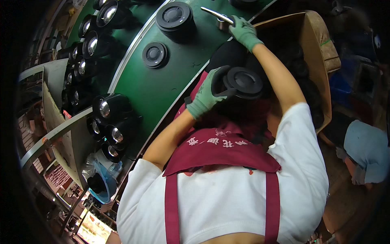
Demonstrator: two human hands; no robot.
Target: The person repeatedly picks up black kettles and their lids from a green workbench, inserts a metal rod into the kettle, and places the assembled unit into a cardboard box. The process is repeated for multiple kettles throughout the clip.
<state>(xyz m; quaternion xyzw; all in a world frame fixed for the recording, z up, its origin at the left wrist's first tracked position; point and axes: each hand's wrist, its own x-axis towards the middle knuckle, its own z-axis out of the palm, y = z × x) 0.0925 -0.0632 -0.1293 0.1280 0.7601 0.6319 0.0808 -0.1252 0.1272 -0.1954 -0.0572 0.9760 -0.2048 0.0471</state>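
My left hand (208, 92), in a pale green glove, is closed round the edge of a black round plastic part (244, 82) with a stepped, disc-shaped top. Its fingers curl over the side and the thumb sits lower down; the underside of the part is hidden. Farther off, my right hand (245, 33), gloved alike, has its fingers at the end of a slim shiny metal bar-shaped tool (217, 15). A short metal cylinder (222, 24) shows just below that bar.
On the green belt (134, 87) stand a stack of black discs (175, 20) and a single black disc (154, 55). Black housings with shiny lenses (92, 44) line the left. A cardboard box (319, 44) holding dark parts is at right. Another person's blue sleeve (365, 146) shows beyond.
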